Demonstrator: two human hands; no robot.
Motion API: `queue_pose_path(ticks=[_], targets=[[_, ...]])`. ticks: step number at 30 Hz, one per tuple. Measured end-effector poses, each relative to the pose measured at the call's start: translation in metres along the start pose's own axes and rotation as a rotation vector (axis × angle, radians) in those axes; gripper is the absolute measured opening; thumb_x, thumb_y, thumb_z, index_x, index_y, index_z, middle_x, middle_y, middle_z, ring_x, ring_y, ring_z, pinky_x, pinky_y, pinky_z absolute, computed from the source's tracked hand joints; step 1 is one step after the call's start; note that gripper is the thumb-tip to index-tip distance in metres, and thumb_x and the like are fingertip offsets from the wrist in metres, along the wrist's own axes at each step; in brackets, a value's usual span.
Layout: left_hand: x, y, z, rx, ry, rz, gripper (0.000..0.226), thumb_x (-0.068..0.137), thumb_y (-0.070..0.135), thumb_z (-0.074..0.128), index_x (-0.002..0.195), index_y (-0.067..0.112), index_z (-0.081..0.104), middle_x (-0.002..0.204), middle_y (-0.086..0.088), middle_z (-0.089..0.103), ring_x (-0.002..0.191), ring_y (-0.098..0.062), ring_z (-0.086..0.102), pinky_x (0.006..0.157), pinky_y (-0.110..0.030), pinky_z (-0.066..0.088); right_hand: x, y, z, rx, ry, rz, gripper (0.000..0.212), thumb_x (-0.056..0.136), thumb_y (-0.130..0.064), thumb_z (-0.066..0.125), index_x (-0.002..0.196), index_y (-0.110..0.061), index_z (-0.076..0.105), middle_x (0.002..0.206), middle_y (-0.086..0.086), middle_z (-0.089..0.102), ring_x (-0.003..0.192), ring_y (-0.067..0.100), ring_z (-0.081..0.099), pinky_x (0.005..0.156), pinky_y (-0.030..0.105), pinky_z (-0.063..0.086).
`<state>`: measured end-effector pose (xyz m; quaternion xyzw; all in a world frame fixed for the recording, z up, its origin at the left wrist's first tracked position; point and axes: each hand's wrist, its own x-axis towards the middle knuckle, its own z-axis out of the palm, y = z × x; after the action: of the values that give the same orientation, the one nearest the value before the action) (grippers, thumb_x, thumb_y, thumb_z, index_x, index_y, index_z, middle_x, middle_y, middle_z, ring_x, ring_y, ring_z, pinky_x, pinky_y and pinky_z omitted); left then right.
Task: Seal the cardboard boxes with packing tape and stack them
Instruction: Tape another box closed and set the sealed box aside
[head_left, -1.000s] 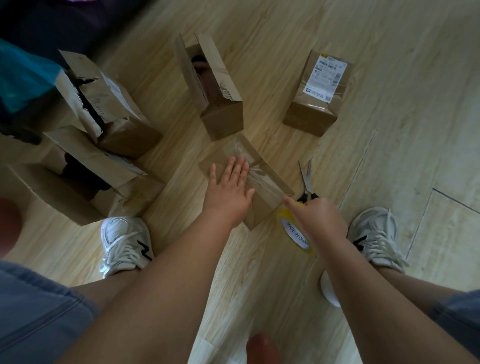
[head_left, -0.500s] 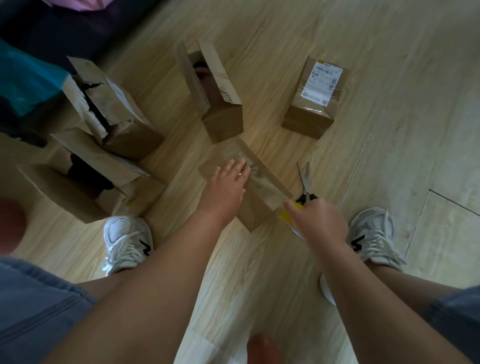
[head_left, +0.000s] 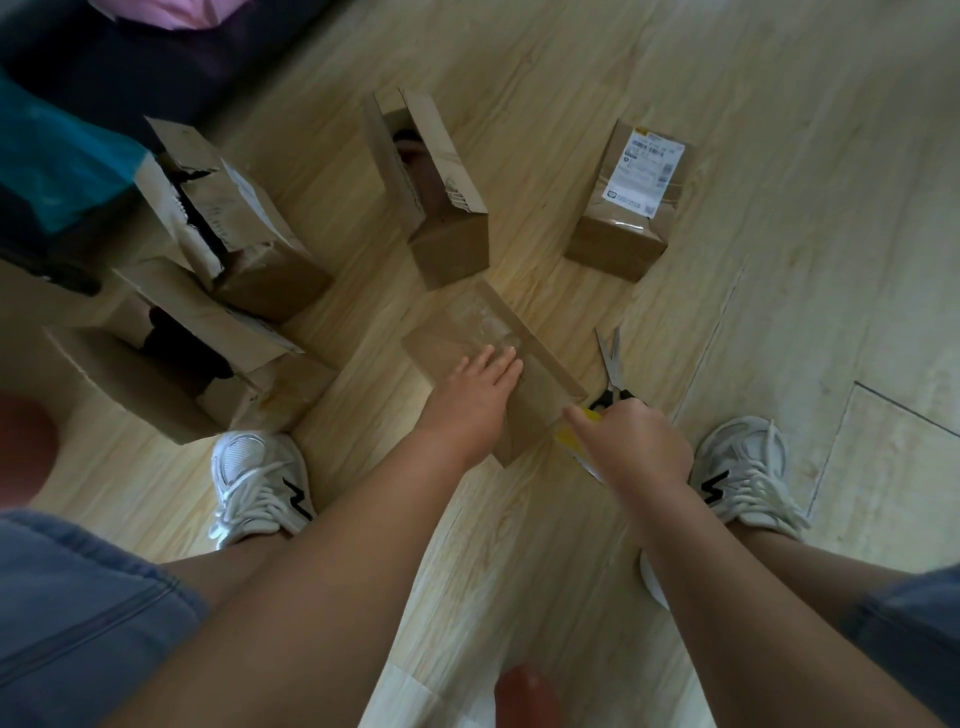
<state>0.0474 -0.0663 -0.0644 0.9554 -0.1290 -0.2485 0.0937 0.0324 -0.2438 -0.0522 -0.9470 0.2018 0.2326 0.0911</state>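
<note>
A small cardboard box lies on the wooden floor between my feet, with clear tape running along its top seam. My left hand presses flat on its top, fingers straight. My right hand grips a yellow tape roll at the box's near right corner, index finger stretched toward the box. Most of the roll is hidden under the hand.
Scissors lie on the floor right of the box. Three open boxes stand at left, upper left and centre back. A closed box with a white label sits at the back right. My shoes flank the work.
My left hand has slid back toward me along the taped seam. My right hand with the roll stays at the box's near corner. The view has tilted slightly.
</note>
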Motion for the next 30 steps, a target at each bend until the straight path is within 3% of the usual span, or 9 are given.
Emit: queue_pose_path(ticks=[3,5,8,13,18,23,27,30], targets=[[0.002,0.01,0.009,0.09,-0.112,-0.049,0.085,0.098,0.015,0.049,0.156,0.014,-0.013,0.164,-0.001,-0.019,0.151,-0.023,-0.016,0.124,-0.044,-0.004,0.001,0.001,0.003,-0.025,-0.02,0.012,0.055,0.089,-0.065,0.046,0.076,-0.013,0.056,0.063,0.001,0.054,0.058,0.02,0.053,0.053,0.026,0.035],[0.006,0.015,0.003,0.085,-0.126,-0.062,0.087,0.097,0.015,0.052,0.157,0.013,-0.011,0.165,-0.002,-0.017,0.152,-0.024,-0.013,0.124,-0.046,0.0,0.001,0.001,0.003,-0.032,-0.045,0.014,0.054,0.09,-0.064,0.046,0.076,-0.013,0.058,0.064,0.001,0.055,0.058,0.019,0.053,0.054,0.026,0.035],[0.006,0.015,-0.003,0.031,-0.045,-0.021,0.079,0.097,0.007,0.045,0.158,0.015,-0.006,0.165,0.0,-0.014,0.153,-0.021,-0.009,0.124,-0.04,0.004,0.003,-0.001,0.001,-0.041,-0.061,0.011,0.054,0.091,-0.064,0.047,0.076,-0.013,0.058,0.065,0.001,0.055,0.06,0.019,0.054,0.056,0.027,0.037],[-0.004,0.024,0.017,0.097,-0.093,0.006,0.078,0.099,0.009,0.033,0.154,0.015,-0.022,0.161,0.0,-0.029,0.15,-0.022,-0.021,0.123,-0.041,-0.006,0.002,0.003,0.002,-0.035,-0.082,0.016,0.053,0.092,-0.062,0.047,0.074,-0.014,0.057,0.067,0.001,0.059,0.063,0.02,0.058,0.059,0.027,0.04],[-0.008,0.028,0.013,0.03,-0.03,-0.002,0.08,0.099,0.009,0.044,0.156,0.014,-0.011,0.164,-0.003,-0.017,0.152,-0.02,-0.011,0.123,-0.036,-0.001,0.005,0.004,0.0,-0.067,-0.109,0.014,0.05,0.093,-0.061,0.046,0.079,-0.015,0.058,0.075,0.001,0.063,0.066,0.018,0.058,0.058,0.026,0.039],[-0.019,0.022,0.022,0.02,-0.073,0.011,0.066,0.104,0.015,0.03,0.158,0.023,-0.007,0.164,0.002,-0.017,0.151,-0.016,-0.015,0.123,-0.041,-0.006,0.001,0.009,0.006,-0.033,-0.125,0.036,0.05,0.093,-0.061,0.047,0.08,-0.014,0.059,0.074,0.002,0.062,0.065,0.018,0.058,0.057,0.027,0.04],[-0.018,0.023,0.02,0.061,-0.081,-0.009,0.059,0.107,0.036,0.021,0.157,0.024,-0.009,0.164,0.004,-0.019,0.151,-0.015,-0.015,0.123,-0.047,-0.005,0.002,0.009,0.006,-0.013,-0.14,0.041,0.052,0.093,-0.063,0.047,0.084,-0.014,0.06,0.076,0.002,0.062,0.067,0.019,0.058,0.06,0.028,0.042],[-0.02,0.019,0.024,0.06,-0.083,-0.025,0.067,0.104,0.054,0.018,0.156,0.026,-0.013,0.163,0.005,-0.021,0.15,-0.014,-0.018,0.123,-0.047,-0.006,0.004,0.006,0.005,-0.027,-0.154,0.021,0.053,0.094,-0.065,0.046,0.087,-0.014,0.059,0.078,0.003,0.062,0.072,0.021,0.06,0.061,0.029,0.043]])
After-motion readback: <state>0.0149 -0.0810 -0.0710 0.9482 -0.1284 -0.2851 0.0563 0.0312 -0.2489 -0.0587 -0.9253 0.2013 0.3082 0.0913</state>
